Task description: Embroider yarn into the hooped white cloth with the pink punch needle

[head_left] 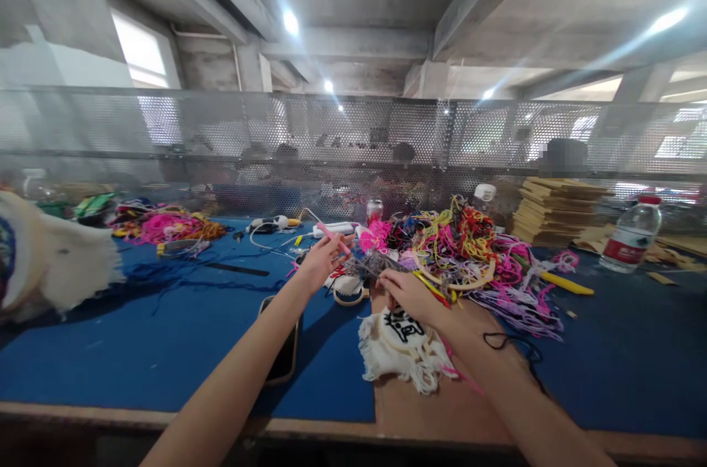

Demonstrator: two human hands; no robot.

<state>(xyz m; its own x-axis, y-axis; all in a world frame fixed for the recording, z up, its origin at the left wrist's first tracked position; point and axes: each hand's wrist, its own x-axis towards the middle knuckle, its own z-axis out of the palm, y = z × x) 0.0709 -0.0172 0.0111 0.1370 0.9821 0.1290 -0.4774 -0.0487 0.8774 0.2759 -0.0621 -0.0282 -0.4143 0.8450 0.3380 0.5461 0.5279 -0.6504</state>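
My left hand [319, 261] is closed in a pinch on a thin pink tool [333, 235] that points up and to the left. My right hand [407, 292] is closed on a bundle of grey yarn [371, 263] stretched between the two hands. Just below the right hand lies a round embroidery hoop with fringed white cloth [402, 349] bearing a black pattern. A roll of tape [347, 292] lies under the hands. A black phone [283, 356] lies on the blue table [166, 334] under my left forearm.
A big tangle of coloured yarn [475, 250] sits right of the hands, another pile [166, 225] at the far left. A stack of brown boards [552, 211], a water bottle [630, 233], a white fluffy piece [55, 261] and a mesh screen [353, 143] surround the table.
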